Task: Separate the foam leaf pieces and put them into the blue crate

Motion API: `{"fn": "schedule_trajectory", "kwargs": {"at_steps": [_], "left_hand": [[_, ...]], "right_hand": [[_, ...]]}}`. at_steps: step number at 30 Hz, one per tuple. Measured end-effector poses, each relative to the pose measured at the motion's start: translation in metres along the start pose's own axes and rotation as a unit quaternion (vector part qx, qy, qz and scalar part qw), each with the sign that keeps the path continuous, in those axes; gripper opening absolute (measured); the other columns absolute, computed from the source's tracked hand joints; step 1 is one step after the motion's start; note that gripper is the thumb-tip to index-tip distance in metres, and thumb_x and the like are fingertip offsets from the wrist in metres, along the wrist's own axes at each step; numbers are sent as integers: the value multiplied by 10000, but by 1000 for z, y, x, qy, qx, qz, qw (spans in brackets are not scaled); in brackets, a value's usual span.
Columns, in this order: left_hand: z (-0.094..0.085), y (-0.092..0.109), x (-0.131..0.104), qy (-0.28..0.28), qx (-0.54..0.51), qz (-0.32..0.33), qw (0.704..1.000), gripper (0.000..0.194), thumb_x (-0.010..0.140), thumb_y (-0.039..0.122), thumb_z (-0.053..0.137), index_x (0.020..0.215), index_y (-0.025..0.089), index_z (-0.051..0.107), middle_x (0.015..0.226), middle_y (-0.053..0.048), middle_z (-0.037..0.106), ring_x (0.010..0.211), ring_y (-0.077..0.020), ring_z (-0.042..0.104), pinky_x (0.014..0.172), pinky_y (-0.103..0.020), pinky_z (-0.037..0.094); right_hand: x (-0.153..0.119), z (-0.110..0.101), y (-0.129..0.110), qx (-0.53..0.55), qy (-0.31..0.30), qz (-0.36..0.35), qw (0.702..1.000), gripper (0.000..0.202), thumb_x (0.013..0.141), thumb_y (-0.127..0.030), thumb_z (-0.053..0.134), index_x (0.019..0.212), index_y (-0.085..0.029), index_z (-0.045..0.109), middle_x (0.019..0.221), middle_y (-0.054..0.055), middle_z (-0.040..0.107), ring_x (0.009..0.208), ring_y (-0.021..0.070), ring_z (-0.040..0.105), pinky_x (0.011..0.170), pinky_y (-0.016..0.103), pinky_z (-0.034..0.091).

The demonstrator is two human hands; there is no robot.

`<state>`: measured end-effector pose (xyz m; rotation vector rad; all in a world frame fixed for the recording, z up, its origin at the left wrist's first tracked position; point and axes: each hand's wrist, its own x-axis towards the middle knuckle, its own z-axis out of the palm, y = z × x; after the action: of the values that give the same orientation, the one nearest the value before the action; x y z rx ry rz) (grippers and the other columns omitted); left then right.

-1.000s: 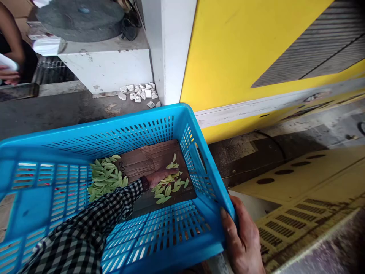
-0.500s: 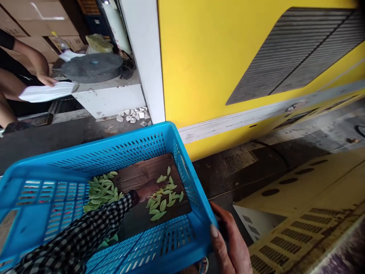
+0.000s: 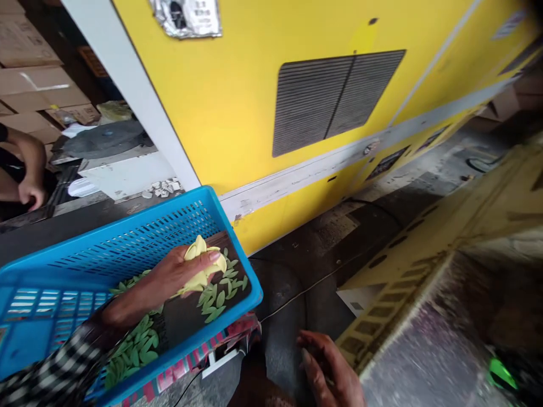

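The left hand [image 3: 169, 277] has lifted out of the crate [image 3: 127, 237], now clenched on a bunch of pale leaf-shaped pieces [image 3: 201, 270] (more lie below). The right hand [image 3: 328, 367] has let go of the rim and hangs open, near right.

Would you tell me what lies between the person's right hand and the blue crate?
In the head view, only dark bare floor and a thin light cable lie between the right hand and the blue crate. The left hand holds pale pieces inside it.
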<state>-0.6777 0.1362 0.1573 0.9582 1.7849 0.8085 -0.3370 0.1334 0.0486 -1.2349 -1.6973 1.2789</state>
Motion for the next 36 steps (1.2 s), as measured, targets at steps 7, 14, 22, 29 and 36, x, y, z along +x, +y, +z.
{"fn": "schedule_trajectory", "kwargs": {"at_steps": [7,14,22,29,36], "left_hand": [[218,59,-89,-148,142,105,973,406,917,584,627,768,206,636,671,0,591,627,-156,519,553,-231,386],[471,30,-141,-363,-22,3,931,533,939,698,544,799,186,590,626,24,522,470,-95,426,429,-208,335],[636,8,-199,-475,-34,-41,879,515,872,667,683,854,159,602,679,-21,627,458,-79,473,374,-178,335],[656,13,-211,-503,60,-5,862,428,905,604,623,865,181,573,684,-8,621,479,-103,499,384,-205,346],[655,13,-202,-505,101,27,857,301,886,478,654,860,191,568,711,5,599,529,-116,526,416,-209,368]], "right_hand": [[-72,-103,-23,78,26,-49,995,292,1017,-466,608,1179,-240,697,1001,52,754,859,178,701,767,265,567],[-196,-256,97,90,211,149,962,403,1008,-570,554,893,-197,656,686,0,643,595,147,576,571,256,441],[-316,-373,223,-290,283,368,837,331,1032,-404,451,1051,-204,713,713,61,685,594,187,549,568,290,283],[-334,-374,189,69,294,304,904,468,976,-652,521,1033,-210,663,758,28,659,605,174,570,545,274,393],[-326,-358,181,239,252,228,910,502,857,-683,706,810,-203,569,622,-42,528,522,115,465,495,244,378]]}}
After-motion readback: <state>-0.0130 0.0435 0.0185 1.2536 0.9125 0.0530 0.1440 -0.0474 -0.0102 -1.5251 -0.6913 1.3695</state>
